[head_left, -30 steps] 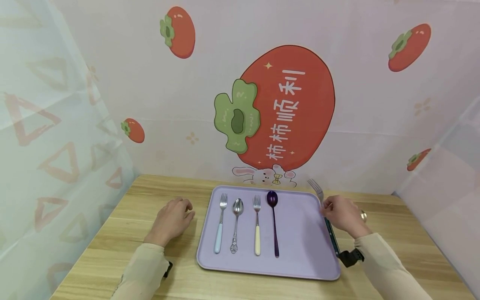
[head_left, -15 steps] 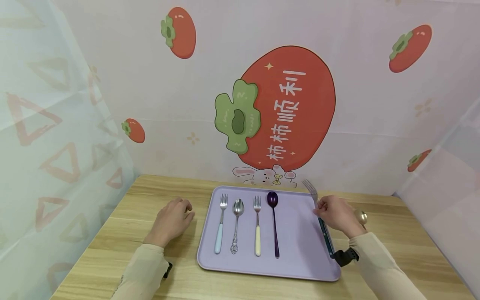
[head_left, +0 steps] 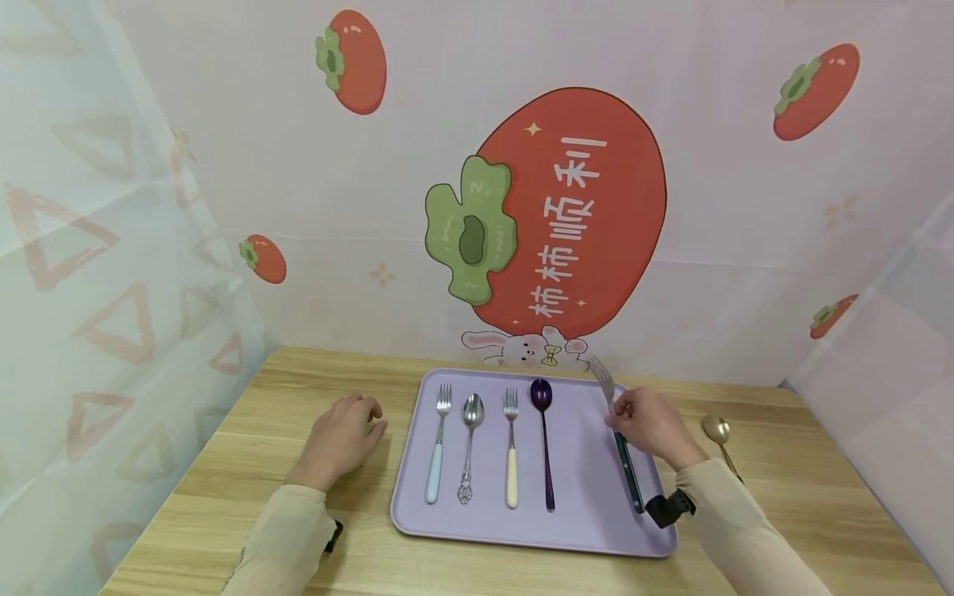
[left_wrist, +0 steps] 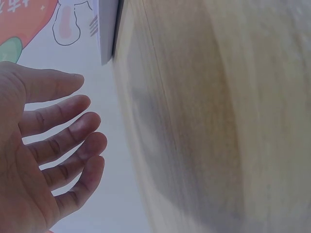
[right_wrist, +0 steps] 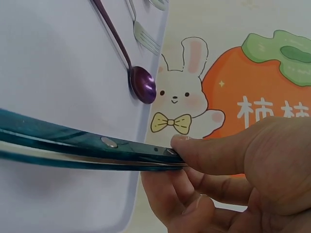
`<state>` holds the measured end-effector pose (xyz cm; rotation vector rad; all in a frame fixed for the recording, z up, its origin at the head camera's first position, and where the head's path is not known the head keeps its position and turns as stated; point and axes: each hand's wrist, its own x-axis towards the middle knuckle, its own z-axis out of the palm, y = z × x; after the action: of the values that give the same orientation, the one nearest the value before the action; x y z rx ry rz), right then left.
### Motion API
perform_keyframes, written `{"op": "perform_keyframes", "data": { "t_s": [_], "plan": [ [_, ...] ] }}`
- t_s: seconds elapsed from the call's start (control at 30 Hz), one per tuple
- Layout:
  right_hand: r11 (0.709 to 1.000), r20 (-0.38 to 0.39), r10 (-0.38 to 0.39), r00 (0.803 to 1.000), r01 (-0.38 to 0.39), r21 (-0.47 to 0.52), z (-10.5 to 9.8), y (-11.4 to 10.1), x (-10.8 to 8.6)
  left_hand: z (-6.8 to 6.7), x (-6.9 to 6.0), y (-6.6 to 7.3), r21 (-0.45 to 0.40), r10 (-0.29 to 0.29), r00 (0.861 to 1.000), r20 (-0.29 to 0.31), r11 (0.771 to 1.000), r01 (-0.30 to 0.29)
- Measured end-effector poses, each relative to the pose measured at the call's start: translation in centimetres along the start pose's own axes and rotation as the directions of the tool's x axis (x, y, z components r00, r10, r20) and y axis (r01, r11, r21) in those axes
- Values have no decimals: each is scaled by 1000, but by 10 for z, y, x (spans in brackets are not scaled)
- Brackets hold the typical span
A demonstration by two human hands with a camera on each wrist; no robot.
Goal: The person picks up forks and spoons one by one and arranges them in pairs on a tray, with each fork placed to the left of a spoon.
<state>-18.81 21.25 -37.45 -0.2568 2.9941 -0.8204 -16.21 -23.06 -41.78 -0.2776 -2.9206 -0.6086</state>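
My right hand [head_left: 650, 420] pinches a fork with a dark green riveted handle [head_left: 628, 472] between thumb and fingers. The fork hangs over the right part of a lilac tray [head_left: 589, 530], tines pointing away. In the right wrist view its green handle [right_wrist: 73, 141] crosses the tray, and the tines are out of sight. On the tray lie a fork with a light blue handle [head_left: 435, 472], a silver spoon [head_left: 473, 411], a fork with a cream handle [head_left: 512, 476] and a purple spoon [head_left: 541, 396]. Left of the tray, my left hand [head_left: 341, 439] holds nothing, its fingers [left_wrist: 73, 131] loosely curled.
A gold spoon [head_left: 717, 429] lies on the wooden table [head_left: 805, 463] right of the tray, its handle end partly behind the right sleeve. A printed cloth [head_left: 335, 314] with persimmons and a rabbit stands behind the table's back edge.
My right hand has moved left with the green-handled fork, from the tray's right edge to above its right part. The gold spoon has come into fuller view. My left hand stays still.
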Motion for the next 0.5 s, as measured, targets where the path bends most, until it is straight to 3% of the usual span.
{"op": "perform_keyframes", "data": {
  "t_s": [0.5],
  "plan": [
    [979,98,129,987,-142,144,26,1,15,2,0,-1,2,-3,1000,6,1000,3]
  ]
}}
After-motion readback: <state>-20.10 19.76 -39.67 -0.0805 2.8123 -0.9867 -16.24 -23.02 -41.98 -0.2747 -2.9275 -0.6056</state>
